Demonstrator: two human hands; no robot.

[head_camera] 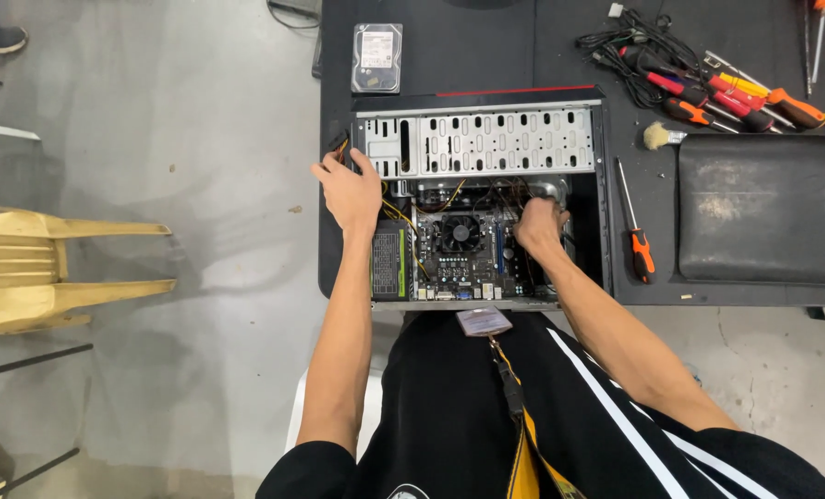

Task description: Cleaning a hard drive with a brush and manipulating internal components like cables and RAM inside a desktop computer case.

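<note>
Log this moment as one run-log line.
left hand: on computer case edge | right hand: inside case among cables | screwdriver: on table, untouched

Open computer case [482, 199] flat on desk, motherboard exposed, cables perhaps loose.

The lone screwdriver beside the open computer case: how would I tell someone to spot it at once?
Start at the open computer case on the black table. Just past its right wall, left of the black pad, lies the lone screwdriver. Its orange and black handle points toward the person, and it lies alone, apart from the tool pile at the far right.
</note>
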